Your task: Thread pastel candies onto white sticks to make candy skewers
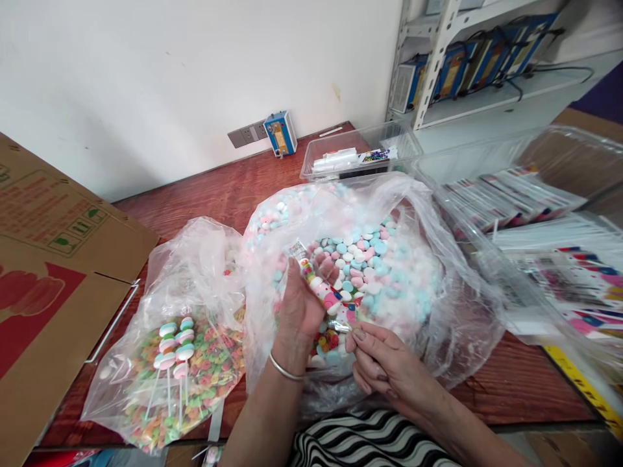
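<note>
My left hand (300, 305) is closed around a narrow clear packet of candies (321, 288), held over a big clear bag of pastel candies (384, 259). My right hand (377, 360) pinches the packet's lower end with its fingers together. A metal bangle sits on my left wrist. A second clear bag of colourful candies (204, 370) lies to the left, with two finished candy skewers (175, 350) resting on it.
A brown cardboard box (43, 272) stands at the left. A clear tub (360, 152) with packets sits at the back, a clear bin of printed sleeves (535, 214) at the right. A metal shelf (438, 58) is behind. The wooden table (214, 188) carries everything.
</note>
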The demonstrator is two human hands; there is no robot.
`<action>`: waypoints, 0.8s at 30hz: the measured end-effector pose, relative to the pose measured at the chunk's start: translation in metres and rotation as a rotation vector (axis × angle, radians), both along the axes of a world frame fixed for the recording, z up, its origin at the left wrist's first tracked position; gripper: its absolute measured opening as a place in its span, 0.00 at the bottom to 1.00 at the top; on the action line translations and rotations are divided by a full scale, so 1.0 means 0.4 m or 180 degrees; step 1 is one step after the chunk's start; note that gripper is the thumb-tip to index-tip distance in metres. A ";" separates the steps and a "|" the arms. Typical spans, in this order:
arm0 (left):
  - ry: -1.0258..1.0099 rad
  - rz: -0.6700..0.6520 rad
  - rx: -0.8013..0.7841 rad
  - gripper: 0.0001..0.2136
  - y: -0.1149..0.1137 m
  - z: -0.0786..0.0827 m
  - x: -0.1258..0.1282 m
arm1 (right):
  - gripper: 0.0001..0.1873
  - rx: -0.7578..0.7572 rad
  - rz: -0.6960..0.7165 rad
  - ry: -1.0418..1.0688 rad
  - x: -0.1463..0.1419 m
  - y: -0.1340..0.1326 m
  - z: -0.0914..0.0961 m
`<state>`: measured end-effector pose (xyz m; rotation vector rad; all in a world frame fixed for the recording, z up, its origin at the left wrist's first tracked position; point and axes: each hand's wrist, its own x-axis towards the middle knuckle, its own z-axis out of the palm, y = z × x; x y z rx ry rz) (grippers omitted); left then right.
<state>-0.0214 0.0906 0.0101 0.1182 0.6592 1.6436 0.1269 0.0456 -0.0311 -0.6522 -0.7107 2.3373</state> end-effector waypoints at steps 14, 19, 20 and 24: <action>0.0244 -0.0263 -0.0198 0.13 -0.026 -0.033 0.081 | 0.17 0.0111 -0.0180 -0.0211 -0.030 0.009 0.005; 0.0372 -0.0329 -0.0293 0.15 -0.047 -0.043 0.084 | 0.16 0.0091 -0.0106 -0.0125 -0.019 0.038 0.014; 0.0292 -0.0258 -0.0282 0.17 -0.044 -0.039 0.073 | 0.16 0.0119 0.0035 -0.0092 -0.012 0.040 0.012; 0.0266 0.0105 -0.0231 0.14 -0.021 -0.017 0.032 | 0.15 0.0552 0.0397 -0.0458 0.003 0.038 -0.001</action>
